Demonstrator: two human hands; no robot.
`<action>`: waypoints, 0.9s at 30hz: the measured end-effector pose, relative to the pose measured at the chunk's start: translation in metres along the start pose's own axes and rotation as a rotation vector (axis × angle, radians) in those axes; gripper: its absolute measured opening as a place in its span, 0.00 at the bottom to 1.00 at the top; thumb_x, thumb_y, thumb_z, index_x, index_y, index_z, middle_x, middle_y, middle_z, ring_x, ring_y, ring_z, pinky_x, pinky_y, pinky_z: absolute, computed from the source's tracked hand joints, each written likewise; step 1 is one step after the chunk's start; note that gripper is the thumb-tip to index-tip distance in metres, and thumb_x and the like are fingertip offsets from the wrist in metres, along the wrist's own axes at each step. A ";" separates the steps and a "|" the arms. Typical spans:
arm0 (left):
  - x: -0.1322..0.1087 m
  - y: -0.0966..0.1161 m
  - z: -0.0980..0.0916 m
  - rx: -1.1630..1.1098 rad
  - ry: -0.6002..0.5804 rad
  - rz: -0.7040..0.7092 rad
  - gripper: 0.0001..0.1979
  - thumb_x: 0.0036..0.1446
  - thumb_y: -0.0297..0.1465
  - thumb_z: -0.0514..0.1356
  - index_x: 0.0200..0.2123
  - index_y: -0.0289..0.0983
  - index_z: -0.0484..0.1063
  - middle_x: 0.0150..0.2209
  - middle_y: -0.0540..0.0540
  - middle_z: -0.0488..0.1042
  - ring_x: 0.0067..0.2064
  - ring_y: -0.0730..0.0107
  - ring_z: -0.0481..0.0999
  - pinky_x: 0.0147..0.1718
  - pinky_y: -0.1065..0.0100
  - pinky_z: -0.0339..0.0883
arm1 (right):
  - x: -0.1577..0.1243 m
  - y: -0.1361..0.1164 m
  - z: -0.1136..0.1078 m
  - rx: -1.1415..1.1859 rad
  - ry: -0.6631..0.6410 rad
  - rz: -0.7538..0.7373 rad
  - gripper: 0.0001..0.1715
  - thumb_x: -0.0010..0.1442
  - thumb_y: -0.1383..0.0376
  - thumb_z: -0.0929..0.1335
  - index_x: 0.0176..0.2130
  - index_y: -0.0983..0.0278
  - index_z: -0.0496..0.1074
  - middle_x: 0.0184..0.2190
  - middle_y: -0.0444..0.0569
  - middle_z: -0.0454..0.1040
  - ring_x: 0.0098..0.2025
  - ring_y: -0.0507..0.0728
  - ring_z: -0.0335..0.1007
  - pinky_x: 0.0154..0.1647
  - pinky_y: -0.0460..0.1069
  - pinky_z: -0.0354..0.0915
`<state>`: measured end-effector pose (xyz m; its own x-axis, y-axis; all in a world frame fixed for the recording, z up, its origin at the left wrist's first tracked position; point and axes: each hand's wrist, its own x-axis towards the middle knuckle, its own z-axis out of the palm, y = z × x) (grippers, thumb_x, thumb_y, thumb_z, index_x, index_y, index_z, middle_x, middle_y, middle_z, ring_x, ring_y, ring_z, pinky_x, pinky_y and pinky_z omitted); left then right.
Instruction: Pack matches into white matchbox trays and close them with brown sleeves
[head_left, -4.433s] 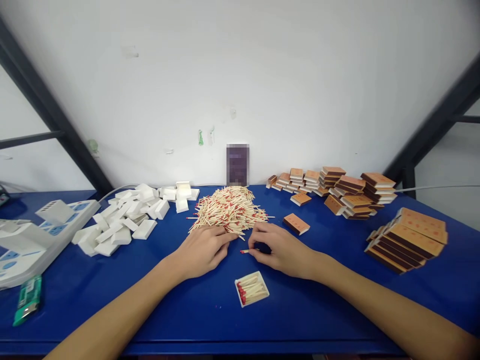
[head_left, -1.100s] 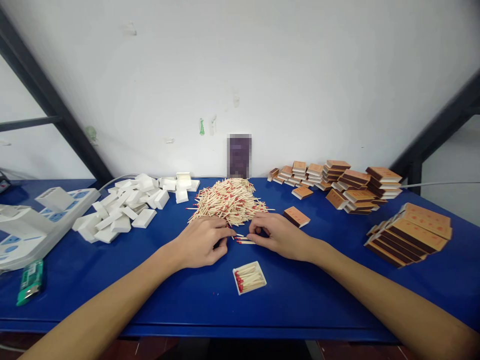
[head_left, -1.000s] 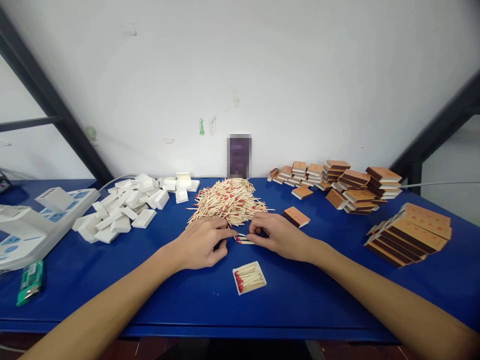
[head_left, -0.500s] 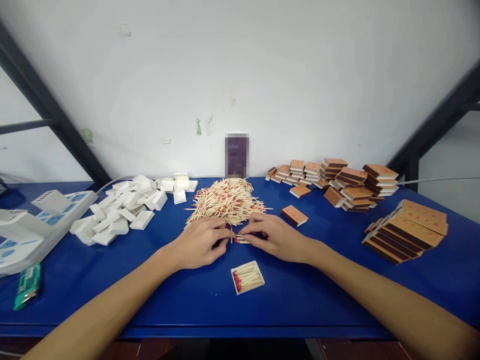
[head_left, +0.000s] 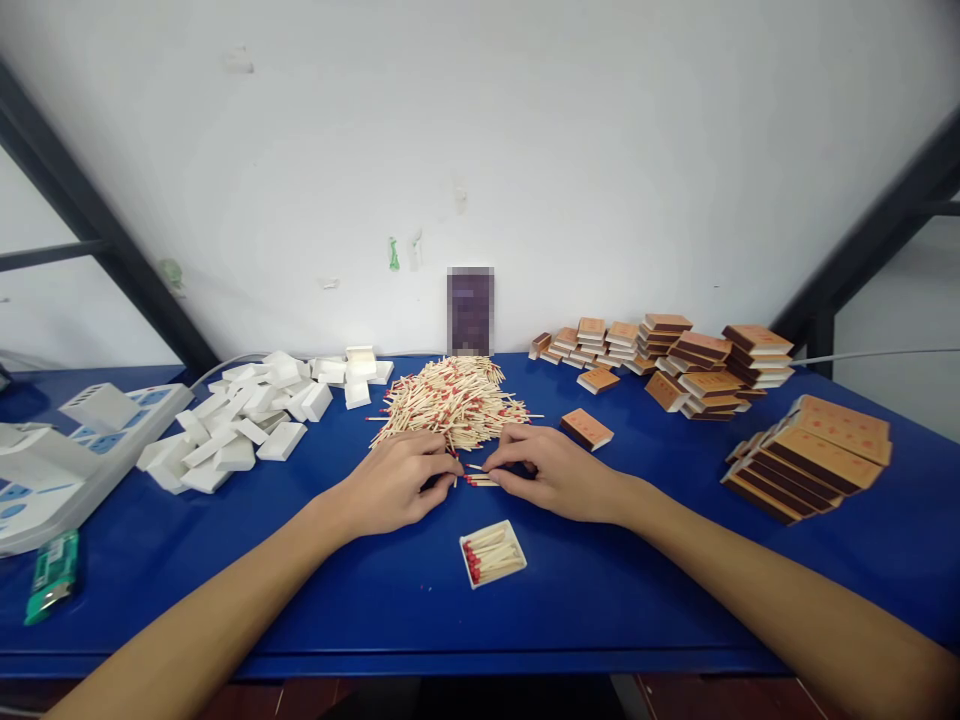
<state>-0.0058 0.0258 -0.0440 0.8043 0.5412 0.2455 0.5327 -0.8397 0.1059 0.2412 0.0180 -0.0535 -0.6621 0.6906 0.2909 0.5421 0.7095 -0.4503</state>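
Note:
My left hand (head_left: pixel 401 482) is closed at the front edge of a heap of red-tipped matches (head_left: pixel 454 395), its thumb and index finger pinching a single match (head_left: pixel 455 479) that stands nearly crosswise. Facing it, my right hand (head_left: pixel 551 474) has thumb and index finger closed on the plain ends of a few matches (head_left: pixel 480 480), whose red heads point left. Part of these matches is hidden by the fingertips. Below both hands lies a white matchbox tray (head_left: pixel 517 562), holding a layer of matches with heads to the left.
Loose white trays (head_left: pixel 281 440) are piled on the left, beside a white power strip (head_left: pixel 142 430) and a green packet (head_left: pixel 52 575). Orange-brown matchboxes (head_left: pixel 701 385) are stacked at the back right, with a larger block of matchboxes (head_left: pixel 817 455) nearer. One matchbox (head_left: pixel 586 428) lies by my right hand.
My left fingertips have drawn slightly left, away from my right fingertips, and the crosswise match has moved with them. The gap between the hands is a little wider.

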 end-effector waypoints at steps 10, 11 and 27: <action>-0.001 0.003 -0.002 -0.006 -0.015 0.018 0.13 0.63 0.27 0.53 0.44 0.40 0.76 0.32 0.48 0.69 0.35 0.69 0.69 0.35 0.67 0.61 | -0.001 -0.001 0.002 -0.013 0.003 0.034 0.07 0.60 0.63 0.69 0.39 0.62 0.76 0.33 0.46 0.69 0.32 0.52 0.63 0.34 0.47 0.59; -0.002 0.004 -0.002 -0.007 -0.018 0.024 0.13 0.62 0.27 0.53 0.44 0.40 0.76 0.32 0.48 0.68 0.35 0.69 0.69 0.35 0.67 0.61 | -0.001 -0.001 0.003 -0.010 -0.005 0.034 0.07 0.60 0.63 0.69 0.39 0.62 0.76 0.33 0.46 0.69 0.32 0.52 0.64 0.34 0.47 0.59; -0.002 0.000 -0.004 0.016 -0.004 0.025 0.11 0.63 0.28 0.53 0.41 0.39 0.76 0.32 0.48 0.69 0.35 0.69 0.69 0.37 0.66 0.61 | -0.001 -0.003 0.001 0.016 -0.029 0.004 0.06 0.61 0.66 0.68 0.37 0.63 0.76 0.31 0.46 0.70 0.31 0.52 0.64 0.33 0.47 0.60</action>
<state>-0.0080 0.0246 -0.0407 0.8182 0.5206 0.2441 0.5169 -0.8519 0.0842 0.2393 0.0148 -0.0533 -0.6750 0.6887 0.2648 0.5361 0.7043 -0.4653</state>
